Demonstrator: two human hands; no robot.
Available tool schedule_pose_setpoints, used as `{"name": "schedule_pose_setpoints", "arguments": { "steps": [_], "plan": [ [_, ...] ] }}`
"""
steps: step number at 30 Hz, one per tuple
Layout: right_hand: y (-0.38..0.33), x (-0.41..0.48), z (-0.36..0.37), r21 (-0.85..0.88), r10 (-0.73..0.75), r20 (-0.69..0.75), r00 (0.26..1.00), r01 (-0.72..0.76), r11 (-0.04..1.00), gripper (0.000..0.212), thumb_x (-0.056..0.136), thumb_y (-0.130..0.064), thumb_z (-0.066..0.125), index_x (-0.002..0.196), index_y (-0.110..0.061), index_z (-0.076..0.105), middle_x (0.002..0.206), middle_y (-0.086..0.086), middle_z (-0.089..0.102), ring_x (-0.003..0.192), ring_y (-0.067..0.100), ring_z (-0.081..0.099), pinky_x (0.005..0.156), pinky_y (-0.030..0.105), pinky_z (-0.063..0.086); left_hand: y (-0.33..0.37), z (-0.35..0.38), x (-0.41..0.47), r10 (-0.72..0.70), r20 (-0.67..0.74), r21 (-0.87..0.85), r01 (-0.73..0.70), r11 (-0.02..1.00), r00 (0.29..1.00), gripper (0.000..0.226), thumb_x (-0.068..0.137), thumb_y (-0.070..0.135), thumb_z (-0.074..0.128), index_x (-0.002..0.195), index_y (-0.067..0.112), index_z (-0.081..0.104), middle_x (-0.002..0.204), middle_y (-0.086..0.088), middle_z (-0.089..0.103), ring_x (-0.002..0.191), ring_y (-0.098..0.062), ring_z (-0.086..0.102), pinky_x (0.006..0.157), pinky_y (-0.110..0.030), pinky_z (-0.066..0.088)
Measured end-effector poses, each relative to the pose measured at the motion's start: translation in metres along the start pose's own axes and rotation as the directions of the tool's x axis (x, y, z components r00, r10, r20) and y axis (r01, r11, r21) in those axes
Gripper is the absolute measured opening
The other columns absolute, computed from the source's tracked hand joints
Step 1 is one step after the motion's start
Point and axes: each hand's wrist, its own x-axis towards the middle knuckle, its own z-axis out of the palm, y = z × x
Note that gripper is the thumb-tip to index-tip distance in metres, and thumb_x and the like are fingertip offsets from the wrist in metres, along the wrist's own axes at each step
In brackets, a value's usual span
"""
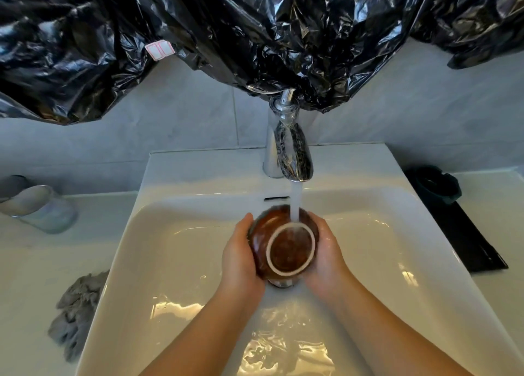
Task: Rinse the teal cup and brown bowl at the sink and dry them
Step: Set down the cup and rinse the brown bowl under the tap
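Brown bowl (pixel 286 245) upside down under the tap (pixel 289 148) stream, left hand (pixel 241 256) and right hand (pixel 326 250) clamped on its sides, forearms reaching over the sink (pixel 170 248)

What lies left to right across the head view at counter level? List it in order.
Pale tumbler lying on its side → grey cloth → left hand → brown bowl, held bottom-up under the running water → right hand → teal cup → black mat.
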Motion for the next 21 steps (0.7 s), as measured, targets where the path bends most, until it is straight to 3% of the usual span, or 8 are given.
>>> {"name": "schedule_pose_setpoints", "arguments": {
  "steps": [2, 6, 8, 9, 12, 16, 18, 21],
  "plan": [
    [0.0, -0.001, -0.001, 0.048, 0.116, 0.001, 0.993, -0.116, 0.992, 0.045, 0.087, -0.04, 0.057, 0.066, -0.007, 0.078, 0.076, 0.016, 0.075, 0.071, 0.031, 0.071, 0.077, 0.041, 0.054, 0.001, -0.002, 0.007, -0.008, 0.007, -0.055, 0.009, 0.998, 1.0, 0.042, 0.095, 0.041, 0.047, 0.096, 0.004, 0.068, 0.081, -0.014, 0.073, 0.075, -0.028, 0.069, 0.077, -0.041, 0.057],
    [-0.001, -0.001, -0.002, 0.098, 0.031, 0.005, 1.0, -0.031, 0.995, 0.043, 0.093, -0.039, 0.052, 0.091, -0.004, 0.075, 0.085, 0.018, 0.076, 0.074, 0.032, 0.073, 0.075, 0.042, 0.055, 0.0, -0.007, 0.013, 0.141, 0.099, 0.116, -0.152, 0.982, 0.985, 0.042, 0.094, 0.043, 0.049, 0.102, 0.007, 0.068, 0.098, -0.014, 0.072, 0.094, -0.028, 0.068, 0.089, -0.043, 0.053],
    [-0.005, -0.001, -0.002, 0.136, 0.013, -0.028, 1.0, -0.009, 0.991, 0.043, 0.096, -0.037, 0.047, 0.096, -0.003, 0.074, 0.089, 0.019, 0.076, 0.078, 0.032, 0.073, 0.075, 0.042, 0.055, -0.004, -0.01, 0.013, 0.327, 0.243, 0.351, -0.397, 0.848, 0.913, 0.031, 0.088, 0.028, 0.062, 0.117, 0.018, 0.06, 0.112, -0.005, 0.068, 0.106, -0.017, 0.065, 0.089, -0.031, 0.054],
    [-0.006, 0.001, -0.004, 0.155, 0.008, -0.041, 0.999, -0.002, 0.988, 0.043, 0.096, -0.037, 0.046, 0.098, -0.004, 0.074, 0.092, 0.019, 0.076, 0.083, 0.034, 0.072, 0.078, 0.043, 0.055, -0.008, -0.011, 0.012, 0.369, 0.334, 0.46, -0.492, 0.739, 0.867, 0.046, 0.084, 0.02, 0.068, 0.126, 0.023, 0.051, 0.118, 0.003, 0.064, 0.109, -0.008, 0.062, 0.089, -0.024, 0.052],
    [-0.009, 0.003, -0.009, 0.173, -0.006, -0.09, 0.996, 0.021, 0.985, 0.041, 0.092, -0.035, 0.047, 0.097, -0.006, 0.075, 0.096, 0.019, 0.075, 0.09, 0.036, 0.07, 0.081, 0.046, 0.055, -0.013, -0.007, 0.007, 0.342, 0.421, 0.585, -0.54, 0.605, 0.84, 0.071, 0.079, 0.013, 0.074, 0.137, 0.03, 0.037, 0.123, 0.016, 0.056, 0.113, 0.002, 0.056, 0.093, -0.018, 0.049],
    [-0.004, 0.001, -0.005, 0.07, -0.054, -0.096, 0.994, 0.06, 0.996, 0.04, 0.094, -0.033, 0.047, 0.102, -0.005, 0.073, 0.091, 0.016, 0.075, 0.088, 0.032, 0.071, 0.079, 0.042, 0.057, -0.008, -0.005, 0.015, 0.455, 0.199, 0.643, -0.466, 0.608, 0.868, 0.028, 0.083, 0.045, 0.064, 0.102, 0.027, 0.058, 0.093, 0.011, 0.067, 0.093, -0.008, 0.066, 0.073, -0.019, 0.053],
    [-0.002, -0.001, -0.004, 0.016, -0.087, -0.079, 0.993, 0.089, 0.996, 0.038, 0.096, -0.033, 0.047, 0.093, -0.007, 0.074, 0.081, 0.013, 0.076, 0.075, 0.026, 0.073, 0.076, 0.039, 0.057, -0.007, -0.01, 0.02, 0.402, 0.159, 0.605, -0.41, 0.682, 0.902, 0.054, 0.075, 0.065, 0.052, 0.101, 0.02, 0.066, 0.093, 0.004, 0.072, 0.092, -0.012, 0.068, 0.08, -0.031, 0.055],
    [-0.004, 0.001, -0.008, -0.009, -0.115, -0.104, 0.988, 0.114, 0.993, 0.035, 0.096, -0.034, 0.049, 0.08, -0.012, 0.071, 0.066, 0.007, 0.073, 0.06, 0.021, 0.07, 0.071, 0.036, 0.056, -0.006, -0.011, 0.015, 0.185, 0.223, 0.389, -0.261, 0.884, 0.957, 0.057, 0.078, 0.06, 0.059, 0.108, 0.013, 0.068, 0.103, -0.008, 0.074, 0.098, -0.021, 0.069, 0.09, -0.041, 0.054]
  ]
}}
